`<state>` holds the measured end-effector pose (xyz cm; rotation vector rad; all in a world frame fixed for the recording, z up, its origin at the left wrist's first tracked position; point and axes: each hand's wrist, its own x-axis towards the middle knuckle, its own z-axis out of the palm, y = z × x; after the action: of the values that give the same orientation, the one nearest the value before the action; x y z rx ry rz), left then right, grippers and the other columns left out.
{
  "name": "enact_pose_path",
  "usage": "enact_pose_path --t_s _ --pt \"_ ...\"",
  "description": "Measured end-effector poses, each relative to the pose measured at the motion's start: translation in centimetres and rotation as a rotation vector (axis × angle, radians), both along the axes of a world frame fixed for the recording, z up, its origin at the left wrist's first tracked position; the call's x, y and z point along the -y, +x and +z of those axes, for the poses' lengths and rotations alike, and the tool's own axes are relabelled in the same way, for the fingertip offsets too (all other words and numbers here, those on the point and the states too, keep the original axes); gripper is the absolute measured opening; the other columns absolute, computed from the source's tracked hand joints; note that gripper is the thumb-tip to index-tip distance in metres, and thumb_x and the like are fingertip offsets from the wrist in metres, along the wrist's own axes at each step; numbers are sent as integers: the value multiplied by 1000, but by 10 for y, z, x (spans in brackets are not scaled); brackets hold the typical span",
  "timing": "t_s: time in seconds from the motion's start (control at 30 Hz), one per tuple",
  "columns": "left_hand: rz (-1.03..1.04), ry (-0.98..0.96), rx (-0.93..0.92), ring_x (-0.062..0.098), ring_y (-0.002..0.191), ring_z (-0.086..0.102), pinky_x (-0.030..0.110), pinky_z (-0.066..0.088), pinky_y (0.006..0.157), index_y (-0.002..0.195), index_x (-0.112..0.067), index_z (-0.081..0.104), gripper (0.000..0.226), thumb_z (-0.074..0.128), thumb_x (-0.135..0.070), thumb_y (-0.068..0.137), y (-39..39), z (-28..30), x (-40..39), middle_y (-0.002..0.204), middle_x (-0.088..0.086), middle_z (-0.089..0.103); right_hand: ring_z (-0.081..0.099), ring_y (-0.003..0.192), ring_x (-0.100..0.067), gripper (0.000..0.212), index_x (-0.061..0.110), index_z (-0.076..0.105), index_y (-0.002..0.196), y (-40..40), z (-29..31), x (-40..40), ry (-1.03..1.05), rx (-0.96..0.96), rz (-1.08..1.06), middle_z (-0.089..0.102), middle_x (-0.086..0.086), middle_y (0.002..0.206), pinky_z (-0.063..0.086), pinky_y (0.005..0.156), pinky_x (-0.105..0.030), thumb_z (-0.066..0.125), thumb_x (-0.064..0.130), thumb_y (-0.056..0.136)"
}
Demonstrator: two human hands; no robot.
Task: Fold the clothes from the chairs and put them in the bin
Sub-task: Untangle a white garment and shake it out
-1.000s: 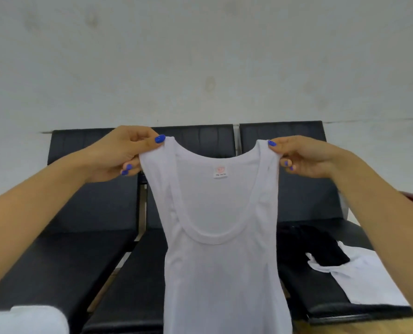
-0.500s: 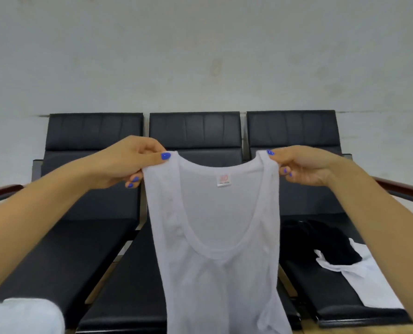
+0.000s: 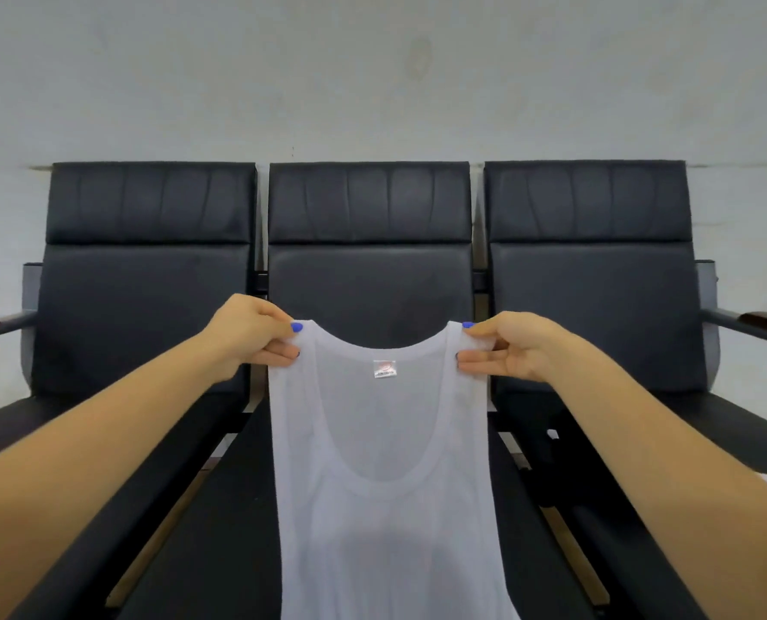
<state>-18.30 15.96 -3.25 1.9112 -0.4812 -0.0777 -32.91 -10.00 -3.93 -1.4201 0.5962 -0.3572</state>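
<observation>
The left hand (image 3: 249, 335) and right hand (image 3: 509, 351) pinch the white vest (image 3: 381, 507) by its straps; laying it flat on the middle chair (image 3: 368, 270) likely comes next.

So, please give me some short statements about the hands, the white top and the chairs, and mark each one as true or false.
1. The left hand and the right hand each pinch one shoulder strap of the white tank top. True.
2. The tank top lies folded flat on the middle seat. False: it hangs unfolded from both hands in front of the middle chair.
3. A small label shows inside the neckline. True.
4. Five black chairs stand in the row. False: three are visible.
5. The wall behind the chairs is pale and plain. True.
6. The right hand is empty. False: it grips a strap.
</observation>
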Motion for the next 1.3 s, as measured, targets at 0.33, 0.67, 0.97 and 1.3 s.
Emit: enact_pose_path --t_s 0.33,0.67,0.97,1.3 --pt "199 187 -46 29 78 68 41 58 77 92 -2 68 5 65 -4 89 139 -140 84 86 18 67 67 78 -30 12 3 61 97 158 -125 58 -114 -223 -31 62 -18 98 57 73 -39 58 -6 90" --pt "261 517 194 29 81 58 33 47 68 96 -1 70 18 53 -6 94 260 -217 157 97 17 66 66 88 -34 15 1 63 98 318 -214 95 -267 -190 -264 66 -18 102 57 74 -40 54 3 86" --pt "265 326 250 30 117 51 23 35 88 133 -3 50 44 50 6 89 234 -221 127 134 17 46 47 79 -17 48 11 35 136 276 -209 69 -680 -140 -102 33 -12 133 42 64 -26 49 0 91" --pt "246 320 140 20 91 58 27 41 73 105 -11 57 19 65 -13 88 61 -208 3 98 1 58 42 122 -24 52 23 34 140 92 -178 -20 -925 -391 411 38 -5 134 45 88 -30 56 21 93"
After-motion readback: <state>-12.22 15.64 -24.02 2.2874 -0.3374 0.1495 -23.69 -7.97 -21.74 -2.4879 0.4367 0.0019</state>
